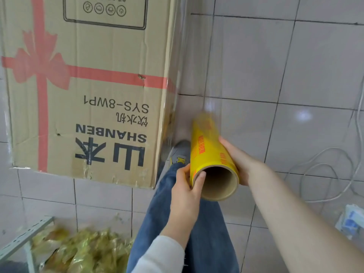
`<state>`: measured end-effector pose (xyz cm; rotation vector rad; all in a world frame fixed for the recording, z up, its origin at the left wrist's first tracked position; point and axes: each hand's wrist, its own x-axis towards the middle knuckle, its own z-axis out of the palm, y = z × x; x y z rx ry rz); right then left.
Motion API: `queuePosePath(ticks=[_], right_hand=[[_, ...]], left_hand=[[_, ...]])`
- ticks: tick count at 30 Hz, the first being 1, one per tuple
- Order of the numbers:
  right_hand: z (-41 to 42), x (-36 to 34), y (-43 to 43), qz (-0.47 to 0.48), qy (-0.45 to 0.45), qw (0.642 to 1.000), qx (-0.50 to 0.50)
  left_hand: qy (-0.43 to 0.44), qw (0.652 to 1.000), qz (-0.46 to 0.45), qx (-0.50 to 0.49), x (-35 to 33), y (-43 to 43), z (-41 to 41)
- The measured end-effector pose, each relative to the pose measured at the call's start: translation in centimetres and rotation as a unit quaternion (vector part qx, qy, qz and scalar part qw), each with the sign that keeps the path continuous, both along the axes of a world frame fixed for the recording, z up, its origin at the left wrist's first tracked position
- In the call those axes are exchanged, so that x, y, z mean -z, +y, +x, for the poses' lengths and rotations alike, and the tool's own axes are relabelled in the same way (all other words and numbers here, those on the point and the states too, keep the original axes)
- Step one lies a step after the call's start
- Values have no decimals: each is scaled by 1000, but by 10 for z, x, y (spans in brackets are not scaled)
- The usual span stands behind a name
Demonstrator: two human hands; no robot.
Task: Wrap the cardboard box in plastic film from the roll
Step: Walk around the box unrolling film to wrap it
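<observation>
Yellow film roll [211,154], hollow cardboard core

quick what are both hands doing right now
Left hand: grips the near end of the film roll.
Right hand: holds the same roll's right side.

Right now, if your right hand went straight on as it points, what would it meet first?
Besides the yellow film roll that the right hand grips, probably the film-covered side of the brown cardboard box; depth unclear.

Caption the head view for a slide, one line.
The left hand and right hand grip the film roll, clear film stretched toward the cardboard box.
</observation>
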<state>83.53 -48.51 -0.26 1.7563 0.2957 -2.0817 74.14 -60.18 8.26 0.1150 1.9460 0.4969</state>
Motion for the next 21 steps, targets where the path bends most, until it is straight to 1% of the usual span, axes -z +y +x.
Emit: queuePosePath(ticks=[2, 4, 6, 8, 10, 12, 13, 14, 16, 17, 19, 21], right_hand=[[-6, -4, -8, -7, -2, 999, -44], [-13, -8, -17, -13, -22, 996, -83], [-20, -13, -23, -6, -23, 992, -126], [-22, -13, -26, -2, -3, 993, -121], [-20, -13, -27, 4, 4, 996, -91], [-15, -13, -30, 16, -21, 997, -69], [-11, -16, -33, 28, -44, 997, -64], [-7, -17, -37, 44, -71, 995, -53], [3, -18, -49, 55, -109, 992, -11], [5, -18, -57, 33, -109, 993, 17], [0, -20, -73, -24, -72, 993, 86], [-8, -19, -87, -35, -59, 991, 118]], left_hand=[[-9, 997, -7, 71, -4, -6, -14], [-45, 990, 29, 133, -10, -2, -31], [-78, 964, 61, 247, -10, 10, -43], [-84, 929, 64, 355, -6, 20, -49], [-66, 912, 71, 399, -1, 26, -51], [-52, 902, 80, 421, 2, 20, -54], [-51, 908, 78, 409, 4, 14, -56], [-50, 921, 75, 380, 7, 6, -58], [-40, 953, 80, 290, 9, -15, -57], [-31, 965, 86, 244, 8, -27, -53], [-19, 982, 78, 170, 4, -50, -40], [-14, 991, 65, 115, 1, -66, -26]])
